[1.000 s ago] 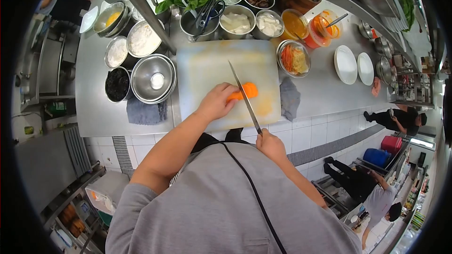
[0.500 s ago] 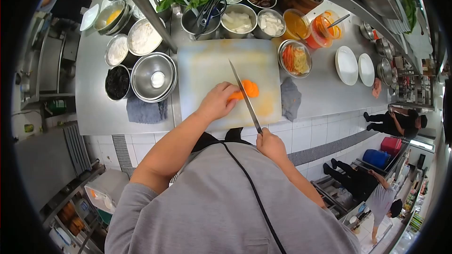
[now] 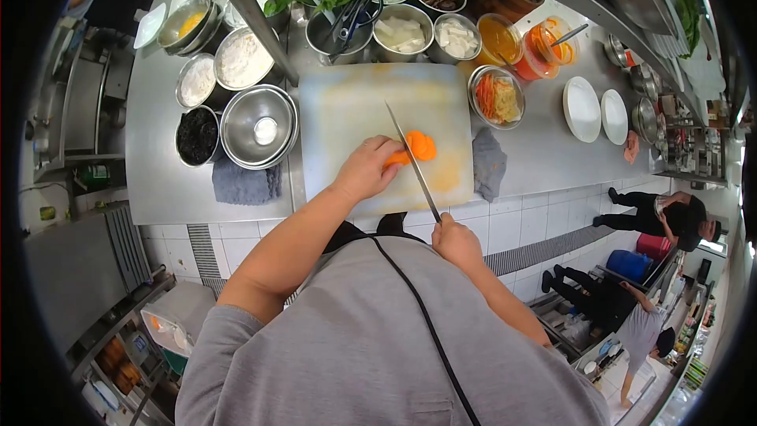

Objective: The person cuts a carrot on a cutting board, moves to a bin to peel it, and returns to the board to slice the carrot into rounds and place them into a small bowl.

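On the worn cutting board (image 3: 347, 110) lies an orange carrot (image 3: 397, 158), its uncut piece under the fingers of my left hand (image 3: 368, 167). Those fingers are bent and closed on it, partly hiding it. My right hand (image 3: 456, 240) is wrapped round the handle of a long kitchen knife (image 3: 423, 180). The blade slants up and left across the board, right at the carrot's cut end. Several round carrot slices (image 3: 422, 145) overlap just to the right of the blade.
Stacked steel bowls (image 3: 236, 122) and a grey cloth (image 3: 246, 183) stand left of the board. To its right are another cloth (image 3: 490, 164) and a bowl of shredded vegetables (image 3: 497, 97). A metal shelf post (image 3: 260, 28) rises at the back left. Two people stand at the right.
Both hands, the knife and the carrot keep nearly the same places on the board; the view shifts slightly. The upper person at the right has moved nearer.
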Demonstrator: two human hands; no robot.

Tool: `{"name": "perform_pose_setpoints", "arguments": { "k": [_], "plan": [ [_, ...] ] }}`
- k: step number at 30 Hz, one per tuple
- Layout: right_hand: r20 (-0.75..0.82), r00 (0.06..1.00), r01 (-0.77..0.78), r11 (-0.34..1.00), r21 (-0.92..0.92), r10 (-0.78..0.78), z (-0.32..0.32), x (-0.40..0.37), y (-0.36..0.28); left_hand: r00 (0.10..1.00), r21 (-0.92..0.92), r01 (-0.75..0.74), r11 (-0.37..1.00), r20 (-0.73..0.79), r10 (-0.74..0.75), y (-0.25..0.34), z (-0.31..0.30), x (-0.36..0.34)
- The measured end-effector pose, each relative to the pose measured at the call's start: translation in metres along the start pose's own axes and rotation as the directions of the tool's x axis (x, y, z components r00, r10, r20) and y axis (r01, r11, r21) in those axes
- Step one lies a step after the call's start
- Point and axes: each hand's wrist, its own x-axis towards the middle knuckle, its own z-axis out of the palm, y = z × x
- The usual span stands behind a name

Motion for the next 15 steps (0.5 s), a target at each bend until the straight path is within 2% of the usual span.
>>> {"name": "perform_pose_setpoints", "arguments": {
  "k": [10, 13, 15],
  "plan": [
    [-0.023, 0.999, 0.025, 0.998, 0.052, -0.024, 0.026, 0.028, 0.009, 1.0, -0.004, 0.017, 1.0, 0.013, -0.017, 0.0, 0.001, -0.001],
    [-0.113, 0.992, 0.061, 0.994, 0.091, -0.051, 0.024, 0.043, 0.001, 1.0, 0.013, -0.001, 1.0, -0.012, 0.001, -0.001, -0.001, 0.003],
    [-0.067, 0.997, 0.04, 0.996, 0.074, -0.035, 0.015, 0.029, 0.002, 1.0, 0.003, 0.012, 1.0, -0.009, -0.012, 0.002, 0.001, 0.0]
  ]
}}
